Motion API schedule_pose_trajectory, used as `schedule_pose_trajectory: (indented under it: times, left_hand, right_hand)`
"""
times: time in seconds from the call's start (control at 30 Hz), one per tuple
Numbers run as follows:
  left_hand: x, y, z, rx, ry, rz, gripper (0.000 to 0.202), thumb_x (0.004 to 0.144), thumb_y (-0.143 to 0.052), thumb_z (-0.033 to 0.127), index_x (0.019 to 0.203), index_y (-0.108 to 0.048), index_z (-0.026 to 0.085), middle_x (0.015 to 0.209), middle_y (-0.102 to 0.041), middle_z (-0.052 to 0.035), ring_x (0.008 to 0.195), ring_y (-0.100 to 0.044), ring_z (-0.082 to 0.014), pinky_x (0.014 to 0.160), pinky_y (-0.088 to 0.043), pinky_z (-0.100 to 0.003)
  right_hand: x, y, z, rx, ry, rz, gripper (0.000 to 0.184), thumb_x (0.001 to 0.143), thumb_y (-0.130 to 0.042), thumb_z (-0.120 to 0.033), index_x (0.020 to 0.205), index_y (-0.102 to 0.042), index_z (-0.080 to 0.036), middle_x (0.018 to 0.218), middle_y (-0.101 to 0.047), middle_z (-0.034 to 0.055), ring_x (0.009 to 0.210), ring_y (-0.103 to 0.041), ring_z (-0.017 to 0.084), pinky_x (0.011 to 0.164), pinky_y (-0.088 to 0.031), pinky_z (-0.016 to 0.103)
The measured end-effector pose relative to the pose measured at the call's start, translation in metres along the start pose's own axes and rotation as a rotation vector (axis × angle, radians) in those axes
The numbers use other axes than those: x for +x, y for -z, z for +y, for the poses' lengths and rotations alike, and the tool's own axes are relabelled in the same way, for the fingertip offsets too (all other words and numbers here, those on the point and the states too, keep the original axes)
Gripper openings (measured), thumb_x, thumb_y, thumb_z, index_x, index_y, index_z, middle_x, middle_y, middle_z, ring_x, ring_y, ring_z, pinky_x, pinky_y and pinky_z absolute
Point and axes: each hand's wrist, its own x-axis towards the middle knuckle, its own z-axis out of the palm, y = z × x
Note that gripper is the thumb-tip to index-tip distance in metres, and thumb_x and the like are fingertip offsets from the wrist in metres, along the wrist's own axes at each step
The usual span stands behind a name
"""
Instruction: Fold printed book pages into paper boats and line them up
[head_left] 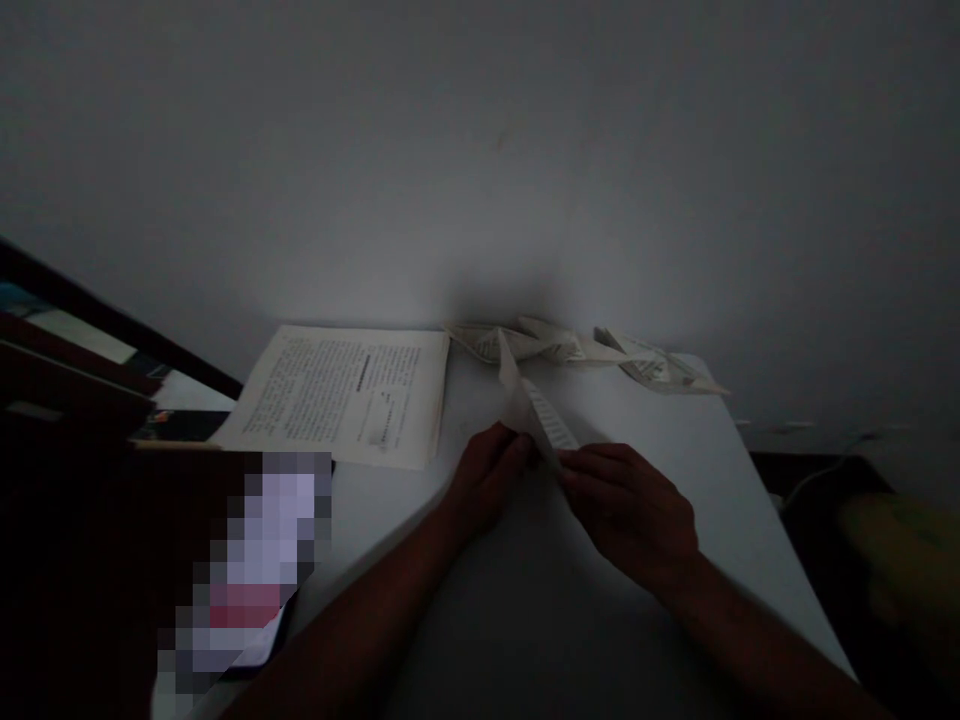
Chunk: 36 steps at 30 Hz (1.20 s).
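A folded sheet of printed paper [551,415] stands up between my two hands, its pointed end tilted away from me. My left hand [491,470] pinches its near left side, with the fingertips partly hidden in shadow. From the other side, my right hand [634,505] grips the near right edge, thumb and fingers pressed together. Beyond the hands, along the wall, lie several folded paper shapes that look like boats; one is at the left [487,345], and another folded boat [660,372] is at the right. Print shows on their sides.
A stack of printed pages [315,390] lies at the back left of the white table [697,440]. Below it, a lit phone [251,655], its screen blurred out, rests at the table's left edge. A plain wall [480,150] rises behind. The scene is dim.
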Motion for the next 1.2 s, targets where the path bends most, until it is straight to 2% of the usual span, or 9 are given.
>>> schedule_pose_trajectory:
  times: [0.23, 0.37, 0.5, 0.57, 0.67, 0.8, 0.93, 1.07, 1.2]
  left_hand:
    - [0.001, -0.002, -0.004, -0.067, -0.034, 0.142, 0.023, 0.084, -0.056, 0.035, 0.097, -0.059, 0.017, 0.108, -0.065, -0.0106, 0.103, -0.059, -0.0226, 0.092, -0.046, -0.039]
    - [0.004, 0.001, -0.005, -0.172, 0.0, -0.021, 0.02, 0.08, -0.061, 0.032, 0.09, -0.065, 0.016, 0.099, -0.07, -0.0092, 0.094, -0.065, -0.0235, 0.088, -0.049, -0.04]
    - [0.002, 0.003, 0.0, -0.296, -0.064, -0.166, 0.031, 0.08, -0.059, 0.039, 0.101, -0.066, 0.017, 0.102, -0.07, -0.0093, 0.097, -0.064, -0.0251, 0.09, -0.048, -0.041]
    - [0.001, 0.003, 0.003, -0.213, -0.073, -0.227, 0.034, 0.079, -0.06, 0.042, 0.1, -0.066, 0.016, 0.1, -0.07, -0.0097, 0.096, -0.064, -0.0256, 0.089, -0.049, -0.04]
    - [0.001, 0.001, 0.002, -0.074, 0.05, -0.06, 0.033, 0.086, -0.051, 0.042, 0.074, -0.066, 0.015, 0.068, -0.068, -0.0057, 0.067, -0.064, -0.0187, 0.067, -0.052, -0.031]
    - [0.006, 0.004, -0.003, -0.264, 0.265, 0.166, 0.039, 0.084, -0.052, 0.044, 0.057, -0.052, 0.016, 0.044, -0.054, 0.0004, 0.04, -0.051, -0.0121, 0.043, -0.04, -0.024]
    - [0.01, 0.007, -0.005, -0.505, 0.326, 0.292, 0.029, 0.078, -0.059, 0.042, 0.066, -0.05, 0.017, 0.046, -0.051, 0.0035, 0.036, -0.045, -0.0098, 0.035, -0.034, -0.021]
    - [0.011, 0.005, -0.004, -0.602, 0.364, 0.298, 0.025, 0.072, -0.065, 0.038, 0.074, -0.055, 0.015, 0.054, -0.055, 0.0022, 0.04, -0.046, -0.0094, 0.036, -0.036, -0.021]
    - [0.009, 0.004, -0.008, -0.622, 0.368, 0.289, 0.022, 0.07, -0.068, 0.033, 0.078, -0.062, 0.014, 0.059, -0.06, -0.0001, 0.048, -0.055, -0.012, 0.043, -0.044, -0.024]
  right_hand:
    - [0.0, -0.004, -0.003, -0.005, 0.052, -0.029, 0.035, 0.076, -0.064, -0.003, 0.108, -0.063, -0.017, 0.1, -0.074, 0.0089, 0.088, -0.068, 0.019, 0.073, -0.059, 0.035]
    - [0.0, -0.005, 0.0, -0.06, 0.048, -0.041, 0.03, 0.077, -0.064, -0.005, 0.104, -0.065, -0.018, 0.099, -0.073, 0.0082, 0.089, -0.067, 0.019, 0.075, -0.058, 0.037]
    - [-0.004, -0.004, 0.004, -0.11, 0.01, -0.098, 0.031, 0.078, -0.064, -0.008, 0.105, -0.064, -0.022, 0.106, -0.072, 0.0067, 0.092, -0.066, 0.019, 0.078, -0.056, 0.039]
    - [-0.006, -0.003, 0.005, -0.117, 0.004, -0.112, 0.029, 0.079, -0.064, -0.009, 0.106, -0.063, -0.022, 0.106, -0.072, 0.0063, 0.091, -0.066, 0.018, 0.079, -0.056, 0.038]
    - [-0.005, -0.004, 0.005, -0.139, 0.002, -0.128, 0.027, 0.08, -0.064, -0.011, 0.105, -0.064, -0.022, 0.103, -0.073, 0.0054, 0.092, -0.066, 0.018, 0.081, -0.054, 0.038]
    - [-0.005, -0.002, 0.009, -0.172, -0.036, -0.12, 0.027, 0.078, -0.066, -0.011, 0.101, -0.065, -0.024, 0.102, -0.073, 0.0039, 0.096, -0.064, 0.021, 0.084, -0.052, 0.042]
    - [-0.006, 0.005, 0.017, -0.178, -0.087, -0.041, 0.039, 0.075, -0.067, -0.009, 0.109, -0.063, -0.027, 0.107, -0.07, 0.0053, 0.101, -0.062, 0.024, 0.085, -0.051, 0.046]
    - [-0.007, 0.008, 0.022, -0.146, -0.243, 0.039, 0.044, 0.077, -0.066, -0.011, 0.118, -0.059, -0.026, 0.112, -0.062, 0.01, 0.1, -0.061, 0.023, 0.08, -0.053, 0.043]
    - [-0.015, 0.006, 0.028, -0.088, -0.426, 0.134, 0.054, 0.077, -0.067, -0.018, 0.128, -0.051, -0.026, 0.082, -0.062, 0.0011, 0.072, -0.062, 0.016, 0.069, -0.055, 0.035]
